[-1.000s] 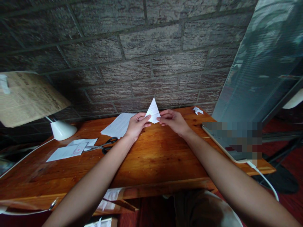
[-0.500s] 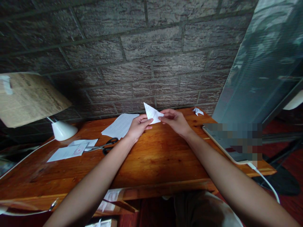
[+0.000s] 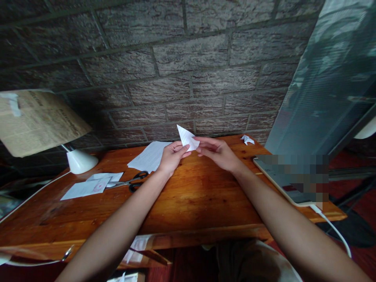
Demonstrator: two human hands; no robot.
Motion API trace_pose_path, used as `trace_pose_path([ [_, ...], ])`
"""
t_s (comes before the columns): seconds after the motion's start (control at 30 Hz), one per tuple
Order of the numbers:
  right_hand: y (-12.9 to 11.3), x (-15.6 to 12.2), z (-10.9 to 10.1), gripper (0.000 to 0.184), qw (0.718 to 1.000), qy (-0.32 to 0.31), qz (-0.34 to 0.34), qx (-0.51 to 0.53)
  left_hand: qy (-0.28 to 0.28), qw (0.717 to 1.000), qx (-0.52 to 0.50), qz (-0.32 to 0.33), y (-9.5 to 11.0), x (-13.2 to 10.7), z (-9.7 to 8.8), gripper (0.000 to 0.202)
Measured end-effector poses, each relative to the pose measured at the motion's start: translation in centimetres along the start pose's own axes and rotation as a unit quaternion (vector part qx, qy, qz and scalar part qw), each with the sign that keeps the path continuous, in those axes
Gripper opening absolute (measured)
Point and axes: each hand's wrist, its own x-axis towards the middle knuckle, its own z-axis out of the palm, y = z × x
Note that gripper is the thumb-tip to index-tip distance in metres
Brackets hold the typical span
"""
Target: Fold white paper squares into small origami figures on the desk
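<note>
A small white folded paper triangle (image 3: 186, 137) is held up above the far part of the wooden desk (image 3: 190, 196). My left hand (image 3: 172, 156) pinches its lower left edge with thumb and fingers closed. From the right, my right hand (image 3: 219, 152) grips the paper's lower right corner, fingers pressed together. The paper's point tilts up and to the left.
A white sheet (image 3: 149, 156) lies behind my left hand. Black-handled scissors (image 3: 129, 181) and more papers (image 3: 91, 186) lie at the left, near a white lamp base (image 3: 80, 161). A small folded paper piece (image 3: 246, 139) sits far right. A tablet (image 3: 289, 184) with a cable lies at the right edge.
The paper triangle has turned from standing upright to leaning left and sits lower between my fingers. Both hands stayed close together at the same spot.
</note>
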Motion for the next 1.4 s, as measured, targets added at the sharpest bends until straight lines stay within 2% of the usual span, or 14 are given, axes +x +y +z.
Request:
trace_pose_path([
  [0.1,0.0,0.1,-0.3,0.048,0.999,0.014,-0.001,0.032,0.002,1.0,0.002,0.011,0.0,0.0,0.0,0.039],
  [0.23,0.4,0.3,-0.6,0.04,0.998,0.038,0.012,0.046,-0.009,1.0,0.016,0.019,0.0,0.0,0.1,0.039],
  [0.43,0.6,0.5,-0.4,0.047,0.992,0.095,0.028,0.075,-0.059,0.998,0.035,0.016,-0.1,-0.6,0.4,0.04],
  [0.53,0.8,0.7,-0.3,0.05,0.986,0.133,0.023,0.098,-0.048,0.997,0.051,0.011,-0.4,-0.7,0.7,0.035],
  [0.63,1.0,0.8,-0.3,0.042,0.982,0.155,0.015,0.109,-0.041,0.997,0.06,0.002,-0.6,-0.8,0.9,0.031],
  [0.77,1.0,0.7,-0.2,0.034,0.985,0.14,0.018,0.1,-0.043,0.998,0.049,-0.007,-0.6,-0.9,1.1,0.037],
  [1.03,0.9,0.5,-0.1,0.039,0.991,0.102,0.024,0.087,-0.006,1.0,0.023,-0.014,-0.2,-0.9,1.1,0.042],
  [1.13,0.9,0.6,-0.4,0.039,0.99,0.108,0.02,0.084,0.004,1.0,0.024,0.004,0.4,-0.7,0.8,0.041],
  [1.27,1.1,0.7,-0.6,0.039,0.99,0.122,0.027,0.073,0.02,0.998,0.056,0.034,1.0,0.0,-0.1,0.052],
  [1.4,1.4,0.7,-0.5,0.035,0.989,0.127,0.047,0.055,-0.032,0.991,0.115,0.064,0.8,0.3,-0.6,0.048],
])
